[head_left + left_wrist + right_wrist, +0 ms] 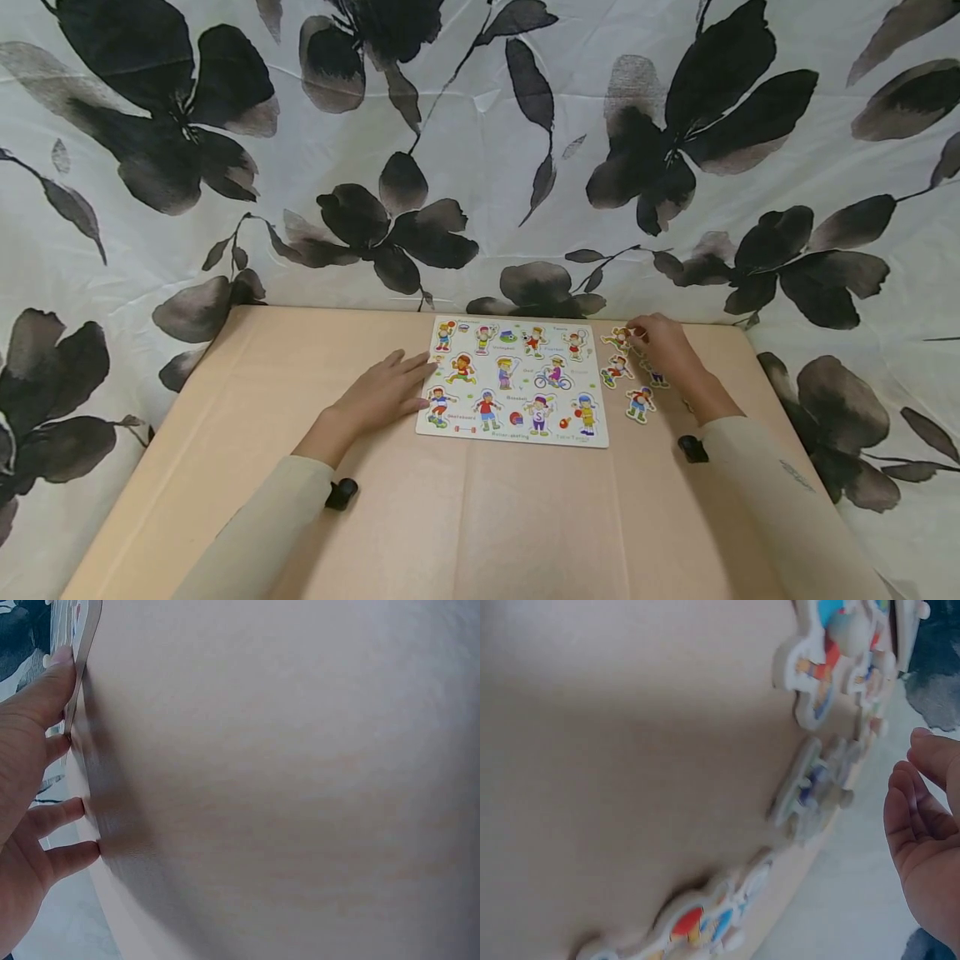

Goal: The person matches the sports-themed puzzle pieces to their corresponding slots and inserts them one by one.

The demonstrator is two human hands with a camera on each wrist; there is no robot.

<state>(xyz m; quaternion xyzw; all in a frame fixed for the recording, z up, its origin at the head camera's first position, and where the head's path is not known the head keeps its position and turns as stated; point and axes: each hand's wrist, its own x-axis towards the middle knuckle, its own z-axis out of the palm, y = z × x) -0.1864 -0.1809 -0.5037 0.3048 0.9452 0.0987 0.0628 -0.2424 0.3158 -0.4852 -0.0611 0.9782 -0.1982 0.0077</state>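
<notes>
A white puzzle board (517, 379) printed with cartoon children playing sports lies on the table. At its left edge rests my left hand (386, 387), fingers spread; the left wrist view shows the thumb (56, 686) touching the board's edge and other fingertips against the tabletop. My right hand (667, 346) hovers over loose knobbed puzzle pieces right of the board, its fingertips close to the farthest piece (617, 340). In the right wrist view the fingers (904, 814) are loosely bent, with no piece visible between them.
More loose pieces lie beside the board, among them a skating figure (617, 369) and a figure in red and blue (641, 404); some are partly hidden by the right hand. Behind the table (525, 517) hangs a white cloth (510, 167) with dark flowers.
</notes>
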